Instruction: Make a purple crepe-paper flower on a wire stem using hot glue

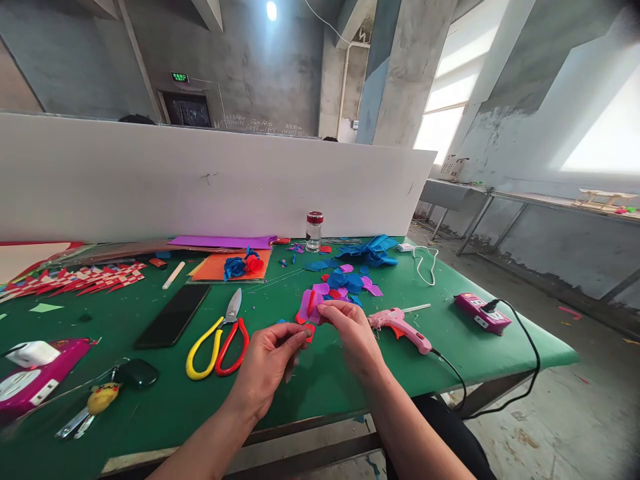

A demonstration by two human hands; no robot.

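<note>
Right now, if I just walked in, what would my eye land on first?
Probably the left hand and right hand, close together at purple, red and blue paper scraps on the green table. Next, likely the scissors with one yellow and one red handle, left of them, and the pink glue gun on the right.

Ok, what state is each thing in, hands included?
Left hand: pinching small red paper piece.
Right hand: pinching purple paper piece.
Clear red-lidded glass jar: upright, lid on.
Yellow-and-red-handled metal scissors: flat, blades closed.
Black rectangular phone: flat, screen dark.
Pink plastic glue gun: on its side, cord attached.
Right magenta power strip: black plug inserted.
Green exit sign: lit.
White overhead lamp: lit.
</note>
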